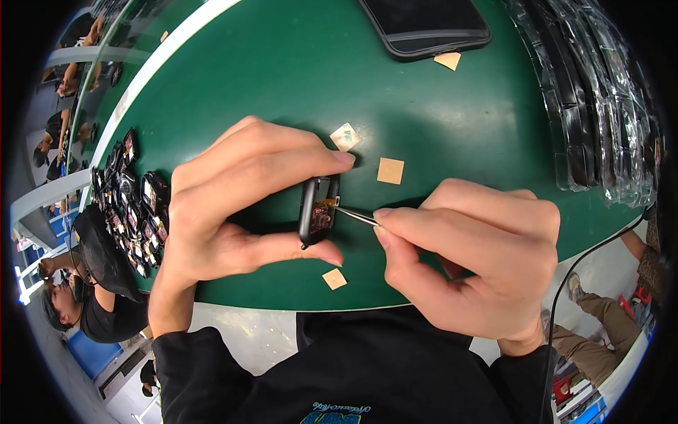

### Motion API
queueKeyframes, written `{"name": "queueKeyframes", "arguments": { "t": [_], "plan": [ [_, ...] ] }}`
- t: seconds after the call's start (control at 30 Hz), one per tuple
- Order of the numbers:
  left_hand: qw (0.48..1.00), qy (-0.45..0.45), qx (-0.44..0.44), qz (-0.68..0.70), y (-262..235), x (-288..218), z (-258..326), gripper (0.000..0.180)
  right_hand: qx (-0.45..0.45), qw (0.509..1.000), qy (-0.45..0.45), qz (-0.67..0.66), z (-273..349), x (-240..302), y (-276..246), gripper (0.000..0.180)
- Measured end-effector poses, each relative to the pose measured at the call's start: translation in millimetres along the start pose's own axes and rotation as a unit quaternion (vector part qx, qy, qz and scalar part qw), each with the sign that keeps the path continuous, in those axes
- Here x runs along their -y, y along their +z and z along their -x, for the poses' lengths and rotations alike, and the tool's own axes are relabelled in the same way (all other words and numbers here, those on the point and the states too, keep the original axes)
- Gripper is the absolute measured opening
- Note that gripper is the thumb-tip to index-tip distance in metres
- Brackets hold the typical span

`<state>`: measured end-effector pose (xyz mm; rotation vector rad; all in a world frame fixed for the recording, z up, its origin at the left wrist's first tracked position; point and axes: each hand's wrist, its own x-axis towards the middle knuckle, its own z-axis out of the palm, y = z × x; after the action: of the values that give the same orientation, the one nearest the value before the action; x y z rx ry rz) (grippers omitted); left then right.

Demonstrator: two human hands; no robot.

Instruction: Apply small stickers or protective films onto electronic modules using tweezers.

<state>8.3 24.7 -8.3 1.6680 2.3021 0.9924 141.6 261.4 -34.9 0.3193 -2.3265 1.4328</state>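
Observation:
Between the thumb and fingers of my left hand (240,198) is a small black smartwatch case (308,212), held on edge above the green table. Its inside faces right and shows a reddish circuit board and a gold flex cable. My right hand (473,254) pinches a pair of metal tweezers (360,215), whose tips meet the case's inner edge by the cable. Whether the tips grip anything is too small to tell. Around my hands lie a tan paper square (390,170), a whitish printed square (345,137) and a smaller tan piece (335,279).
A heap of similar open watch cases (134,205) covers the table's left side. A dark phone (427,28) lies at the far edge, beside a tan scrap (448,61). Stacked black trays in clear plastic (593,99) stand at right. Several people sit nearby; a black cable (593,251) hangs at right.

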Motion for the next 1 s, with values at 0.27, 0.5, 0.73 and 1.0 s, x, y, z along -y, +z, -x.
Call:
{"name": "queueKeyframes", "arguments": {
  "t": [0.27,0.5,0.73,1.0],
  "plan": [
    [0.992,-0.008,-0.040,-0.116,-3.2,-11.1,1.1,0.084,-0.021,0.998,0.062,0.019,-1.8,10.0,-7.1,0.020],
    [0.990,-0.028,0.099,-0.092,-32.2,-10.1,9.6,0.085,-0.010,0.996,0.080,0.024,-4.2,12.7,-11.0,0.019],
    [0.992,-0.035,0.117,-0.032,-36.3,-2.2,13.7,0.073,-0.007,0.994,0.108,0.035,-6.2,20.0,-11.7,0.018],
    [0.990,0.012,0.144,-0.005,-37.9,6.0,16.2,0.065,-0.023,0.995,0.086,0.035,-5.1,15.6,-8.0,0.019]
  ]
}}
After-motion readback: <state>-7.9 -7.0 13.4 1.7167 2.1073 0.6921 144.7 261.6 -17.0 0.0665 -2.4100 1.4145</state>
